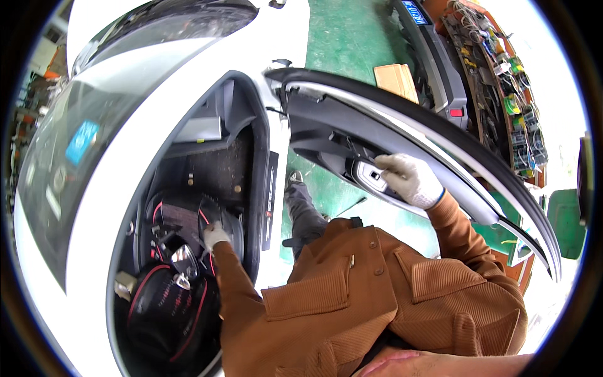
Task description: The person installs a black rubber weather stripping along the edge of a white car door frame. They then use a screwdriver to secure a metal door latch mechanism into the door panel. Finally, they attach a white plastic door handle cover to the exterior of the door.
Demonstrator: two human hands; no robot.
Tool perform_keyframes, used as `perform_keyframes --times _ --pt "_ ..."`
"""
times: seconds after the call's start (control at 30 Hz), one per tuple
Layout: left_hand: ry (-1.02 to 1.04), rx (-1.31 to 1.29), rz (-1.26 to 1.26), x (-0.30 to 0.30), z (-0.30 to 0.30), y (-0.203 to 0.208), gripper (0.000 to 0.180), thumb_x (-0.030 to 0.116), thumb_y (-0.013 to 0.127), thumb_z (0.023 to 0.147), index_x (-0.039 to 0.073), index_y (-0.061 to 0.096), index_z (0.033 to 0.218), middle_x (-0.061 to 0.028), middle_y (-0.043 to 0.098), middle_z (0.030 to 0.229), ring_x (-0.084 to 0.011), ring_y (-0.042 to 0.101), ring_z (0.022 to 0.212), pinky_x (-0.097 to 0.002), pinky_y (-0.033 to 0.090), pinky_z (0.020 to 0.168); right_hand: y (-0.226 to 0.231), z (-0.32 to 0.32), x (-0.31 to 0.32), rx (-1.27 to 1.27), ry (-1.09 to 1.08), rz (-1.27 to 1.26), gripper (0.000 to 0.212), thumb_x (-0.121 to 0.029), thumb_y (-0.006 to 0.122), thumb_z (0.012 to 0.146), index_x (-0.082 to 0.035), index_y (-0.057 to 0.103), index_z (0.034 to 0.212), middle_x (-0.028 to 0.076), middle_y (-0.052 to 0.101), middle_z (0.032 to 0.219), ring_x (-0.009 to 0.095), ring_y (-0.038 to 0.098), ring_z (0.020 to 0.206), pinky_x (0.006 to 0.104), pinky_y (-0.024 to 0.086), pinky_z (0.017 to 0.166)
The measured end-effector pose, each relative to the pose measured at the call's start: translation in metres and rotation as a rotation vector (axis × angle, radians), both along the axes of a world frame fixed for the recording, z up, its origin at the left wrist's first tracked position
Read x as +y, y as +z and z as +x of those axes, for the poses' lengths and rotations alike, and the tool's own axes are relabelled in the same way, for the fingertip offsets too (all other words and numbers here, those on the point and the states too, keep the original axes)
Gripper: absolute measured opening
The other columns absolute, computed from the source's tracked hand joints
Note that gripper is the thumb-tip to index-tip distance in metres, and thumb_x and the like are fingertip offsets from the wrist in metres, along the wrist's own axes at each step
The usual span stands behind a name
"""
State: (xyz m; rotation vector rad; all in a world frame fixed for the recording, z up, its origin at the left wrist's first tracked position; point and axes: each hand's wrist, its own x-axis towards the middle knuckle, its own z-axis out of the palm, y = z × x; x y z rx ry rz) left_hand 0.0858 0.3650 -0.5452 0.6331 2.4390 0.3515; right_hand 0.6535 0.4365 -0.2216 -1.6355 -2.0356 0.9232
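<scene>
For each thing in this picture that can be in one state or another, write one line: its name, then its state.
car door: swung wide open.
left hand: gloved, pressed on the black seat inside the car.
right hand: gloved, gripping the door's switch panel.
brown jacket: buttoned shut.
cardboard box: lying flat on the green floor.

White car, green floor, black seat piped red
</scene>
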Motion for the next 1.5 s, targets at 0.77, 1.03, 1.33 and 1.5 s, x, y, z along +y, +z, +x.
perform_keyframes --times 0.77,1.03,1.33,1.5 --pt "-0.783 -0.466 1.333 0.344 0.244 0.152 0.031 -0.013 0.079 0.085 0.005 0.064 0.106 -0.014 0.064 0.127 -0.0269 0.065 0.117 -0.0348 0.057 0.099 -0.084 0.004 0.083 -0.36 -0.406 0.425 0.043 0.01 0.068 0.078 -0.006 0.072 0.118 0.012 0.068 0.096 0.031 0.067 0.083 0.0396 0.056 0.077" --pt "-0.835 -0.522 1.382 0.363 0.241 0.149 0.039 -0.015 0.08 0.082 0.004 0.067 0.113 -0.0134 0.066 0.13 -0.0246 0.066 0.12 -0.034 0.057 0.1 -0.092 0.01 0.077 -0.412 -0.389 0.398 0.041 0.011 0.066 0.08 -0.006 0.072 0.117 0.011 0.063 0.096 0.027 0.063 0.079 0.0374 0.054 0.073" --pt "-0.873 -0.641 1.21 0.381 0.232 0.145 0.047 -0.015 0.08 0.079 0.001 0.069 0.121 -0.0155 0.069 0.132 -0.0289 0.067 0.126 -0.0384 0.056 0.107 -0.083 0.006 0.08 -0.383 -0.432 0.291 0.04 0.009 0.065 0.08 -0.006 0.07 0.117 0.012 0.064 0.098 0.03 0.064 0.083 0.0397 0.054 0.075" --pt "-0.833 -0.871 1.216 0.388 0.227 0.134 0.047 -0.015 0.079 0.081 0.001 0.067 0.123 -0.0185 0.068 0.136 -0.0288 0.067 0.129 -0.0352 0.06 0.105 -0.075 0.005 0.082 -0.387 -0.429 0.227 0.042 0.009 0.065 0.079 -0.007 0.069 0.118 0.013 0.064 0.099 0.032 0.065 0.084 0.0409 0.054 0.075"
